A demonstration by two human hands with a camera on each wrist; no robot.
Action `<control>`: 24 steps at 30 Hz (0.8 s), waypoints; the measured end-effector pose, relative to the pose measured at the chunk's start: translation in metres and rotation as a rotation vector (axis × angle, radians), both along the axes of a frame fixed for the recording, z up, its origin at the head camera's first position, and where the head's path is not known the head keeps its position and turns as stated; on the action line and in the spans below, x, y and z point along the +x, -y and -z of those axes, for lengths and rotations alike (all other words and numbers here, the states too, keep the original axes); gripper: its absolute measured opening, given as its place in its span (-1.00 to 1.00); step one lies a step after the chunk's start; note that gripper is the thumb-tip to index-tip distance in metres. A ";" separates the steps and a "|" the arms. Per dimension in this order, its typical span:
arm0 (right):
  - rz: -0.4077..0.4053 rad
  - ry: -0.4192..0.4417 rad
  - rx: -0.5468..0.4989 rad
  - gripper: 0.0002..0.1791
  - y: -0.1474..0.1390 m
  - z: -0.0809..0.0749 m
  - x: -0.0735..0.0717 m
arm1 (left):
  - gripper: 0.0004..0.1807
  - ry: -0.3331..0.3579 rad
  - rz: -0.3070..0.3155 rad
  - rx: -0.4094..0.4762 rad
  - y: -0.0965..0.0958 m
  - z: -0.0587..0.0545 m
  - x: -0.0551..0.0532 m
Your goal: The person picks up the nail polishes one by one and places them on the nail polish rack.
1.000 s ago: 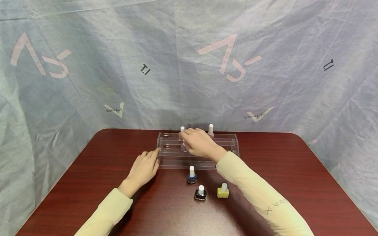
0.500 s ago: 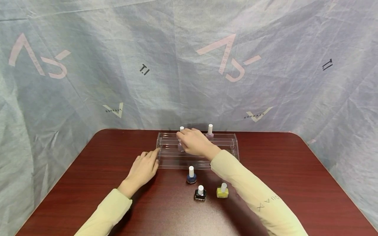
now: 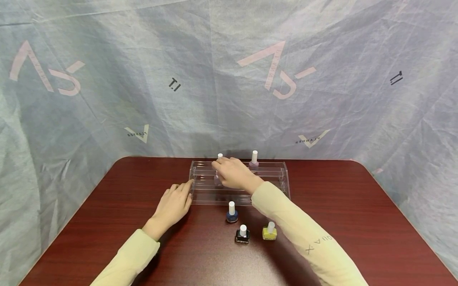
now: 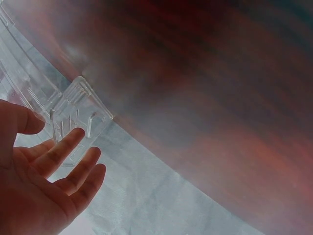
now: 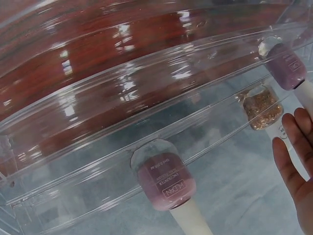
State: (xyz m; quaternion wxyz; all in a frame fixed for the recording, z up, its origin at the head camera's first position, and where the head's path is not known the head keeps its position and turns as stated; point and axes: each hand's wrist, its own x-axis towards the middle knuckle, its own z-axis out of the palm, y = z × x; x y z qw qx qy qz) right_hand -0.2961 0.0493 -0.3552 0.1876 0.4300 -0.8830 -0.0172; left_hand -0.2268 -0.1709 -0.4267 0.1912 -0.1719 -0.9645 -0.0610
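Observation:
A clear tiered acrylic rack (image 3: 236,197) stands near the back of the table. My left hand (image 3: 172,204) rests beside its left end, with extended fingers touching the side panel; the left wrist view also shows these fingers (image 4: 68,147). My right hand (image 3: 234,173) pinches a mauve nail polish bottle (image 5: 286,67) by its white cap over the middle tier; the hand hides part of it in the head view. A glitter nail polish bottle (image 5: 262,108) stands on the top tier behind that hand. Another mauve nail polish bottle (image 3: 254,159) is farther right on the same tier.
In front of the rack, a blue nail polish bottle (image 3: 231,214), a black one (image 3: 243,235) and a yellow one (image 3: 270,232) stand on the dark red table (image 3: 200,254). A grey cloth (image 3: 229,99) hangs behind the table's back edge.
My right hand has moved slightly left along the rack, carrying the mauve nail polish bottle with it. The left hand has stayed at the rack's side.

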 end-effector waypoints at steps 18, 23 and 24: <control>0.052 0.017 -0.016 -0.90 0.004 0.001 -0.002 | -0.50 -0.026 0.010 0.003 0.000 0.000 0.001; 0.058 0.023 -0.018 -0.88 0.004 0.002 -0.002 | -0.50 -0.026 0.008 0.000 0.000 0.000 0.001; 0.060 0.026 -0.019 -0.88 0.004 0.002 -0.002 | -0.50 -0.025 0.008 0.000 0.000 0.000 0.001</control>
